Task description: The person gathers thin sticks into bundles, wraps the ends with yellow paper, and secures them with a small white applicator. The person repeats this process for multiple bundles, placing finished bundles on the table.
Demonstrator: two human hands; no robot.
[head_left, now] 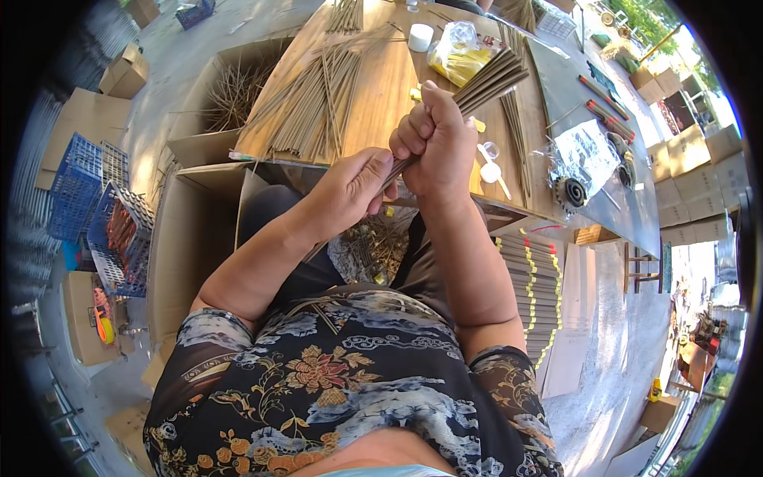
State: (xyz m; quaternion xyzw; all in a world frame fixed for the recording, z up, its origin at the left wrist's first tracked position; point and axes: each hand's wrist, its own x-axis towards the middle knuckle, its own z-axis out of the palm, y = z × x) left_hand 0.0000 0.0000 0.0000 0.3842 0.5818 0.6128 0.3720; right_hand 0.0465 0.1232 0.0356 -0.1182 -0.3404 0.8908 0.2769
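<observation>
The right hand is shut tight in a fist around a bundle of thin brown sticks. The sticks poke out of the top of the fist and point up toward the far right of the counter. The bundle is held up in the air, just over the near edge of the counter.

The left hand is right beside the right one, a little lower. Its fingers are curled loosely around the bottom end of the same bundle, not squeezed hard.

On the counter, near its left edge, lies a big loose pile of sticks. A white round lid and a yellow plastic bag sit near the far edge. A small white scoop lies by the near edge, just right of the right hand. A crinkly clear wrapper is toward the right corner.

A cardboard box with more sticks in it stands against the left edge of the counter. Blue baskets sit on the floor well off to the left. A stack of packed grey sticks with yellow bands lies below the near right edge.
</observation>
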